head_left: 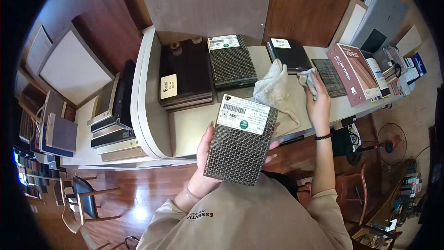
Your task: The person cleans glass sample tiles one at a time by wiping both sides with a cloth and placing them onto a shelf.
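My left hand [202, 153] is wrapped around the edges of a woven-pattern sample panel [238, 155], held in front of my chest. A white label with a barcode and a green round mark covers the panel's top part. My right hand [319, 104] grips a bunched corner of a greyish cloth [275, 88], which drapes over the counter to the right of the panel. Behind the panel lies a stack of similar woven samples [233, 62], its top one labelled too. A black glossy sample stack [185, 71] sits left of it.
Another dark labelled stack [289, 54] and a grey textured sample [329, 78] lie along the counter [185, 143]. A veneer box [354, 74] stands at the right. Further off are a fan [391, 143], a chair [85, 199] and sample boards [115, 106] on the left shelf.
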Available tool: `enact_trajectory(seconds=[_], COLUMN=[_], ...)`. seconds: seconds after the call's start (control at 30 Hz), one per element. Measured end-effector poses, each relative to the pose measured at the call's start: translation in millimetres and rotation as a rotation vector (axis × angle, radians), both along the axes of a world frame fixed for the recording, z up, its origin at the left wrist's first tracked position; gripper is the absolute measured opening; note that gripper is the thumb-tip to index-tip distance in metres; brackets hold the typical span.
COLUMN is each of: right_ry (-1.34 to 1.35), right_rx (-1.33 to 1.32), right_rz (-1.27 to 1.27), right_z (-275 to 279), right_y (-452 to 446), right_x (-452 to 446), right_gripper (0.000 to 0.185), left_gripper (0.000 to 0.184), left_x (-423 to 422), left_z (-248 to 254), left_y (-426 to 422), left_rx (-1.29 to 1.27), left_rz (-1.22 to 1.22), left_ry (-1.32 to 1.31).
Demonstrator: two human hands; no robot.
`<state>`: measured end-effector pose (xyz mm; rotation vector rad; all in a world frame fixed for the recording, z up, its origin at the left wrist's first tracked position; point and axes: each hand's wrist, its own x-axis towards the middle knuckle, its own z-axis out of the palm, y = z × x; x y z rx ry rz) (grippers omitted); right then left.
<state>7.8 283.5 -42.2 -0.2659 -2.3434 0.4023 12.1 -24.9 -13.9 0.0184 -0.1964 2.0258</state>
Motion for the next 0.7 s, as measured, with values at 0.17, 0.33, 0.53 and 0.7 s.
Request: enact_trajectory(seconds=[0.17,0.33,0.53,0.7], right_ry=[0.250,0.232,-0.020,-0.011], right_rx=[-0.518,-0.192,0.037,0.099], right_rz=[0.176,0.672,0.949,1.481], right_z=[47,88,88,69], right_y=[-31,-94,-120,-93], right_x=[31,45,59,69], right_gripper=[0.045,0.051,0.045,0.035], left_gripper=[0.088,0.086,0.078,0.067], left_x=[-1,13,33,44], left_z=[5,8,-4,17], left_y=[20,39,46,51], left_rx=[0.061,-0.038,-0.072,-0.069], left_rz=[-0.004,0.058,0.273,0.290], left_ry=[0.037,0.096,-0.061,0.077])
